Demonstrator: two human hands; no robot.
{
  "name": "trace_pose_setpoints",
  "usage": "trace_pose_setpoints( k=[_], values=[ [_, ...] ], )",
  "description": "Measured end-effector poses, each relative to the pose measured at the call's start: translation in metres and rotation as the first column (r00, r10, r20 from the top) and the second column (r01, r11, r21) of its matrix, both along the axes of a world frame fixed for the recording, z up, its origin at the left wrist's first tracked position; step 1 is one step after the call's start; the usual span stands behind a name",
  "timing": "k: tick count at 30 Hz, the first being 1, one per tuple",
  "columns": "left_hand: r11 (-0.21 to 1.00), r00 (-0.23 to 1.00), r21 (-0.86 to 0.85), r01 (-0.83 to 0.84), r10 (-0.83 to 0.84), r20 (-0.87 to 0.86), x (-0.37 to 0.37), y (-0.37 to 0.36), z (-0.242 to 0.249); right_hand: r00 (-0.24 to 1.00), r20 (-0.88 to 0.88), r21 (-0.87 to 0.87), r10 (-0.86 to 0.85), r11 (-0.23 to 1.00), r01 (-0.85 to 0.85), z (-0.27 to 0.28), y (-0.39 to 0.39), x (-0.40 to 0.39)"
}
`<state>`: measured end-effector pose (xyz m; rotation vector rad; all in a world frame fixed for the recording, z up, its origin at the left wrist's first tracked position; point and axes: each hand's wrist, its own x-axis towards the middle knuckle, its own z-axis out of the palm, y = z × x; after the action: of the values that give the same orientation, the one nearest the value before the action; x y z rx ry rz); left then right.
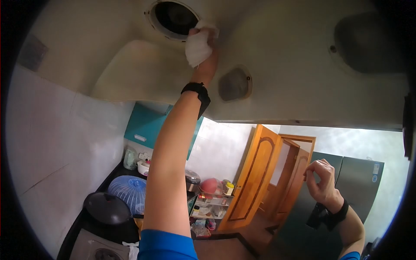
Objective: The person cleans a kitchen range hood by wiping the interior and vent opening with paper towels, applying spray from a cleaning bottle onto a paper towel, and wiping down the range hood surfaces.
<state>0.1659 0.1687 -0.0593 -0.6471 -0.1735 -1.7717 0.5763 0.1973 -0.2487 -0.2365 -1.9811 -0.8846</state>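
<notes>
My left hand (207, 37) is raised overhead, its fingers closed on a white cloth (198, 48). It presses against the underside of a range hood (277, 91), at the right rim of a round dark fan opening (175, 18). Part of the cloth is hidden behind the fingers. My right hand (323, 180) is held up in the air at the right, its fingers curled in toward the thumb with nothing visible in them. Each wrist wears a black band. Nearer my left wrist, a small lamp cover (234, 83) is set in the hood.
A larger lamp cover (368, 41) is at the upper right. Below left, the counter carries a black wok lid (107, 208), a blue mesh food cover (128, 190) and a gas stove (93, 247). Beyond are a shelf rack, an open wooden door (253, 177) and a grey refrigerator (357, 182).
</notes>
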Motion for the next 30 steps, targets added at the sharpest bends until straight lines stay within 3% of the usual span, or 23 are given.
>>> trace_pose_setpoints(
  k=[1, 3, 4, 6, 7, 8, 10, 11, 12, 13, 15, 17, 18, 20, 21, 23, 24, 25, 26, 27, 29, 30],
  values=[
    [1.000, 1.000, -0.006, 0.004, -0.004, -0.001, -0.011, 0.017, -0.001, 1.000, -0.001, -0.006, -0.004, 1.000, 0.004, -0.002, 0.005, 0.000],
    [0.955, 0.981, -0.288, -0.070, 0.119, 0.156, -0.043, 0.062, 0.019, 1.000, 0.021, 0.007, 0.018, 1.000, -0.018, 0.007, 0.010, 0.018],
    [0.965, 0.983, -0.261, -0.030, 0.076, 0.168, -0.085, 0.113, 0.040, 1.000, 0.008, 0.001, 0.003, 1.000, -0.003, 0.008, 0.013, 0.022],
    [0.958, 0.984, -0.264, 0.112, -0.070, 0.163, -0.119, 0.149, 0.045, 1.000, -0.002, -0.049, -0.001, 0.999, 0.001, 0.007, 0.024, 0.030],
    [0.937, 0.973, -0.279, 0.210, -0.172, 0.154, -0.114, 0.126, 0.031, 1.000, 0.010, -0.085, -0.007, 0.996, 0.008, 0.005, 0.035, 0.033],
    [0.927, 0.971, -0.308, 0.215, -0.167, 0.173, -0.107, 0.122, 0.016, 1.000, 0.001, -0.105, -0.027, 0.994, 0.027, 0.003, 0.046, 0.035],
    [0.870, 0.898, -0.252, 0.423, -0.439, -0.009, -0.094, 0.108, -0.011, 0.999, 0.000, -0.160, -0.036, 0.986, 0.035, -0.004, 0.066, 0.028],
    [0.872, 0.905, -0.263, 0.413, -0.425, 0.014, -0.087, 0.099, -0.026, 1.000, 0.016, -0.180, -0.020, 0.983, 0.023, -0.008, 0.078, 0.022],
    [0.636, 0.680, -0.362, 0.682, -0.733, -0.008, -0.079, 0.092, -0.046, 0.998, 0.060, -0.223, 0.024, 0.975, -0.010, -0.012, 0.090, 0.013],
    [0.316, 0.355, -0.445, 0.838, -0.935, 0.005, -0.072, 0.083, -0.067, 0.992, 0.102, -0.261, 0.072, 0.964, -0.044, -0.015, 0.099, 0.002],
    [0.295, 0.368, -0.521, 0.801, -0.929, 0.039, -0.061, 0.067, -0.107, 0.980, 0.165, -0.359, 0.115, 0.932, -0.049, -0.016, 0.103, -0.030],
    [0.081, 0.205, -0.699, 0.711, -0.974, 0.096, -0.054, 0.060, -0.144, 0.944, 0.090, -0.688, 0.317, 0.705, -0.172, -0.022, 0.116, -0.065],
    [0.058, 0.212, -0.692, 0.719, -0.967, 0.139, -0.044, 0.056, -0.162, 0.910, 0.056, -0.759, 0.412, 0.610, -0.229, -0.024, 0.126, -0.082],
    [-0.134, 0.136, -0.766, 0.629, -0.951, 0.278, -0.022, 0.049, -0.196, 0.798, -0.083, -0.871, 0.596, 0.346, -0.349, -0.033, 0.141, -0.123],
    [-0.161, 0.131, -0.751, 0.640, -0.940, 0.314, -0.016, 0.052, -0.213, 0.716, -0.184, -0.897, 0.673, 0.183, -0.403, -0.038, 0.142, -0.143],
    [-0.289, 0.146, -0.772, 0.566, -0.886, 0.439, -0.005, 0.055, -0.244, 0.613, -0.382, -0.895, 0.692, -0.111, -0.432, -0.043, 0.132, -0.173],
    [-0.306, 0.170, -0.816, 0.490, -0.885, 0.434, 0.001, 0.054, -0.257, 0.613, -0.385, -0.898, 0.690, -0.126, -0.422, -0.049, 0.130, -0.181],
    [-0.377, 0.141, -0.779, 0.501, -0.852, 0.503, 0.002, 0.058, -0.269, 0.567, -0.470, -0.867, 0.676, -0.233, -0.440, -0.053, 0.128, -0.189],
    [-0.386, 0.203, -0.787, 0.481, -0.825, 0.528, 0.001, 0.058, -0.277, 0.518, -0.551, -0.826, 0.654, -0.340, -0.449, -0.056, 0.127, -0.194],
    [-0.398, 0.265, -0.793, 0.462, -0.791, 0.552, 0.003, 0.054, -0.283, 0.510, -0.552, -0.827, 0.659, -0.357, -0.433, -0.057, 0.125, -0.195],
    [-0.389, 0.301, -0.768, 0.508, -0.756, 0.581, 0.013, 0.043, -0.290, 0.574, -0.481, -0.867, 0.662, -0.261, -0.425, -0.060, 0.121, -0.192],
    [-0.294, 0.468, -0.823, 0.486, -0.708, 0.529, 0.017, 0.038, -0.289, 0.564, -0.530, -0.838, 0.633, -0.292, -0.460, -0.063, 0.124, -0.192]
  ],
)
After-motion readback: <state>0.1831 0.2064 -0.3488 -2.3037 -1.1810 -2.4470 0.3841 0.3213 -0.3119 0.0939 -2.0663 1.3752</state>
